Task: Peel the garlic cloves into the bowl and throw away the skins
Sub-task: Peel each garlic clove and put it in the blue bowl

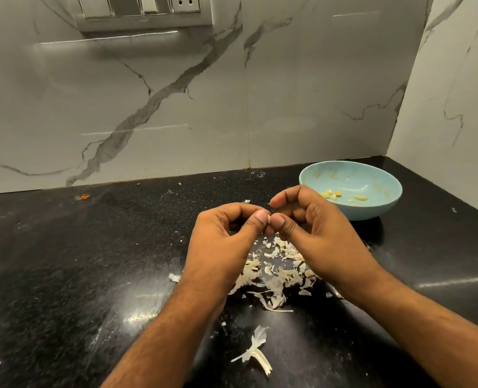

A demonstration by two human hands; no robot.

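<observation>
step: peeling | left hand (pixel 226 233) and right hand (pixel 310 228) each pinch one garlic clove (pixel 268 219) above bench (pixel 64 261); bowl (pixel 372 211) at 2 o'clock | risk: slick clove slips onto skins (pixel 274 278)

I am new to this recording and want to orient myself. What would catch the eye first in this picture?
First come the two hands, the left hand and the right hand, meeting at the centre and pinching a small garlic clove between their thumbs. Just below them a heap of pale garlic skins lies on the black counter. Behind the right hand, towards the corner, stands a light blue bowl with a few peeled cloves inside.
</observation>
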